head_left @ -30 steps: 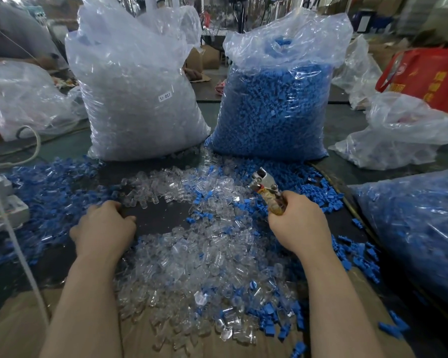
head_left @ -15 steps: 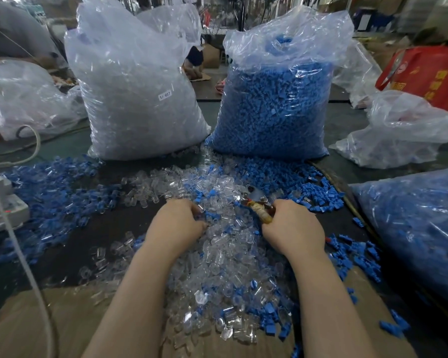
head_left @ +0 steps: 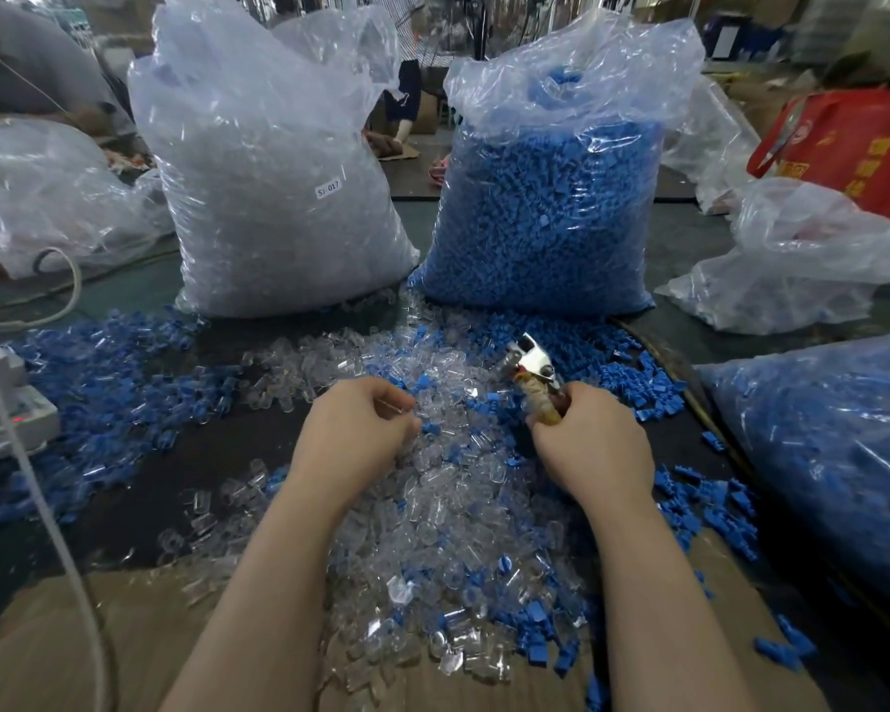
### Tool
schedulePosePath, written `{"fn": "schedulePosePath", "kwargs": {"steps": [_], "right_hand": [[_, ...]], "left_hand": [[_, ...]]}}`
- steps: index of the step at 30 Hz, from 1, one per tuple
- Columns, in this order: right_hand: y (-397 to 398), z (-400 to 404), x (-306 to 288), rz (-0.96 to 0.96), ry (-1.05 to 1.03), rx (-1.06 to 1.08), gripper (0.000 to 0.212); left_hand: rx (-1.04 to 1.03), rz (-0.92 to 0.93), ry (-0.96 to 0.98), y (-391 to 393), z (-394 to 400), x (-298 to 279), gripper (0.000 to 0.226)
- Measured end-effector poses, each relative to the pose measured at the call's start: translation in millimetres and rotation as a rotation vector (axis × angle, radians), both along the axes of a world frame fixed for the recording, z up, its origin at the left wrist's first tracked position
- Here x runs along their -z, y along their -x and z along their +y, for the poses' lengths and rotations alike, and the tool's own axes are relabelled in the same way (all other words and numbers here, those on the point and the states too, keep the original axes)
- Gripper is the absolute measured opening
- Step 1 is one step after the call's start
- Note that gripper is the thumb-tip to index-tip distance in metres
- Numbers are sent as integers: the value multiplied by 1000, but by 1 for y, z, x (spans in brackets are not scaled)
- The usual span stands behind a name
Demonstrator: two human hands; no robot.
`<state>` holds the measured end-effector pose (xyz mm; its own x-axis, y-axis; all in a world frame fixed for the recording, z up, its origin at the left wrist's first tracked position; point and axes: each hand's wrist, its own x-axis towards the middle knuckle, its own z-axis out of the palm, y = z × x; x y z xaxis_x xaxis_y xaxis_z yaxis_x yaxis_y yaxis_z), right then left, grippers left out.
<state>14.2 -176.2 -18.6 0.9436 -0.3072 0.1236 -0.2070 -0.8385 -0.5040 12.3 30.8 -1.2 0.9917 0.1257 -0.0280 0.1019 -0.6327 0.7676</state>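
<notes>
— What's in the right grip [head_left: 592,449]?

— A pair of cutters [head_left: 531,359]. The fingers are clenched round the wrapped handles, and the metal head pokes up and away from the person, above the spot where clear pieces meet blue ones.

— And the left grip [head_left: 355,434]?

— Curled, knuckles up, fingertips down in the heap of clear pieces [head_left: 432,511], near the cutters but not touching them. Something clear seems to glint between thumb and fingers. From here I cannot tell whether it's really pinching one.

— Where does that heap lie?

— On the dark surface [head_left: 186,485], straight ahead of the person. It runs between both forearms and spills onto a sheet of cardboard [head_left: 63,639] at the near edge. Loose blue pieces [head_left: 576,346] are mixed through it and scattered on either side.

— And behind?

— Two tall plastic sacks stand upright, side by side. The clear sack [head_left: 278,197] is on the left, and the blue sack [head_left: 545,213] is on the right, just past the cutters' head.
</notes>
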Motion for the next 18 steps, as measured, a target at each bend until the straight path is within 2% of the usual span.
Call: {"fn": "schedulePosePath", "kwargs": {"steps": [4,10,14,18], "right_hand": [[1,-2,-1,-20,27,34,12],[1,3,-5,69,-42,-156,22],[1,11,-1,139,51,-202,22],[1,11,0,119,27,-191,18]], "left_hand": [[-44,-28,146,-1,-2,1,9],[-93,-16,458,0,-2,-4,14],[-61,-1,549,2,-1,-6,19],[-43,7,605,2,-3,-8,19]]}}
